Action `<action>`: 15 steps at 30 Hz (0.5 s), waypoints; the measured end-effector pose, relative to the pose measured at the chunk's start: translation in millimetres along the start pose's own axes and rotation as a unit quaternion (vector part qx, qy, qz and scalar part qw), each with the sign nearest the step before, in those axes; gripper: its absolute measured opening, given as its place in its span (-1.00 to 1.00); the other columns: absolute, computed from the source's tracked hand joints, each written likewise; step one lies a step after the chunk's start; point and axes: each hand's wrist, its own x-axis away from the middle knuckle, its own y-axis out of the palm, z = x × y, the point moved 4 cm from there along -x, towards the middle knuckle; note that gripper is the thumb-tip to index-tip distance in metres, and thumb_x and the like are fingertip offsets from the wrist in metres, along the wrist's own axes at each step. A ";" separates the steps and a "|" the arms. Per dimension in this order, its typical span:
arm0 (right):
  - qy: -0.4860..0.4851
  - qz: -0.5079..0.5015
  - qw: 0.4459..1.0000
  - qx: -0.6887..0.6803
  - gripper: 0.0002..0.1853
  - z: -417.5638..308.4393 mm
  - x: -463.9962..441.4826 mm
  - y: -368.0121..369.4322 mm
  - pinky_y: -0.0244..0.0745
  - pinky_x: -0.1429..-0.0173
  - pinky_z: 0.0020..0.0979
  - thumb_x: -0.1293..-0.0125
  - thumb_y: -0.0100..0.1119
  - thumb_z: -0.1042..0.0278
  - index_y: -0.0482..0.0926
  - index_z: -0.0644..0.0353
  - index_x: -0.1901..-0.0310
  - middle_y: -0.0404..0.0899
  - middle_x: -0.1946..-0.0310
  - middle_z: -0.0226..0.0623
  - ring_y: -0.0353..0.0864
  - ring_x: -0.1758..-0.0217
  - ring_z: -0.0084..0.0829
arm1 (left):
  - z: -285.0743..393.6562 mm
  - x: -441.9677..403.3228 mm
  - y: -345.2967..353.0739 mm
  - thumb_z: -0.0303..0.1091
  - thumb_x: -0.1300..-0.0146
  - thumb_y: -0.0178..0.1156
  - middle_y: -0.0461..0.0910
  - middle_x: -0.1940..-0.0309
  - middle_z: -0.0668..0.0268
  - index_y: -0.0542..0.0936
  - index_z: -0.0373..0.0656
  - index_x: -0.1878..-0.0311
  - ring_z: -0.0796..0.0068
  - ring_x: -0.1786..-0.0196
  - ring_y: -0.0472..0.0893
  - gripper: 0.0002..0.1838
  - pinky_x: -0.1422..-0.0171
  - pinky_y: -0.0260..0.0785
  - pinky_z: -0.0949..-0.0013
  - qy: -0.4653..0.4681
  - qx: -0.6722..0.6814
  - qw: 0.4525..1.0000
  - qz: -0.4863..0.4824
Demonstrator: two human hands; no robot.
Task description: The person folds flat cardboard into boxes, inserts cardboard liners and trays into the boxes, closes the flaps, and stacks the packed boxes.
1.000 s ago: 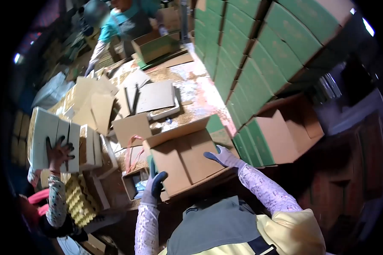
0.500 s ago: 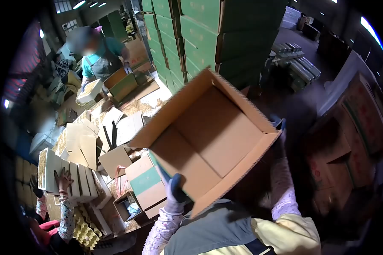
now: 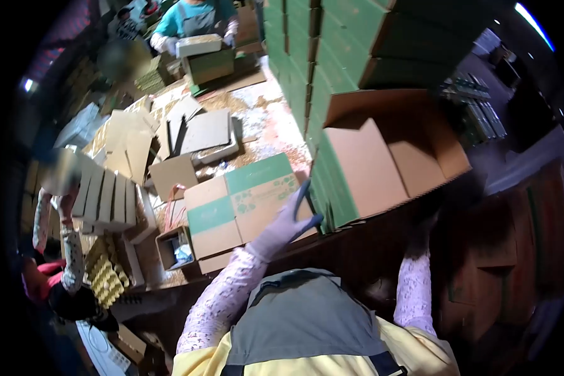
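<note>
My left hand [image 3: 287, 227], gloved, is open with thumb and fingers apart, beside the near edge of the green-and-brown closed-up carton [image 3: 232, 207]. To its right an open brown carton [image 3: 398, 153] lies tilted against the green cartons, its inside showing. My right hand [image 3: 423, 227] is in dark shadow under the open carton's lower right edge; its fingers are hidden, so any grip cannot be made out.
Tall stacks of green cartons [image 3: 351, 37] stand behind. A small box [image 3: 175, 247], cardboard sheets [image 3: 128, 141], white foam blocks [image 3: 106, 194] and yellow egg trays [image 3: 106, 276] are on the left. One co-worker's hands are by the foam blocks; another person stands across the table.
The open carton that both my hands held has moved right, against the green cartons. My left hand has come off it. The person across now has a white block on top of a carton.
</note>
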 end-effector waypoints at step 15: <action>0.283 -0.321 0.857 0.287 -0.85 197.0 316.0 301.5 0.30 0.34 -0.51 -0.50 0.01 0.39 0.52 0.17 0.26 0.43 0.40 -0.56 0.32 0.44 -0.67 | 16.0 176.2 -164.4 -0.19 -0.26 0.20 0.60 0.42 0.31 0.49 -0.09 0.22 0.28 0.46 0.65 -0.80 0.43 0.48 0.22 -0.028 -0.461 0.886 -0.049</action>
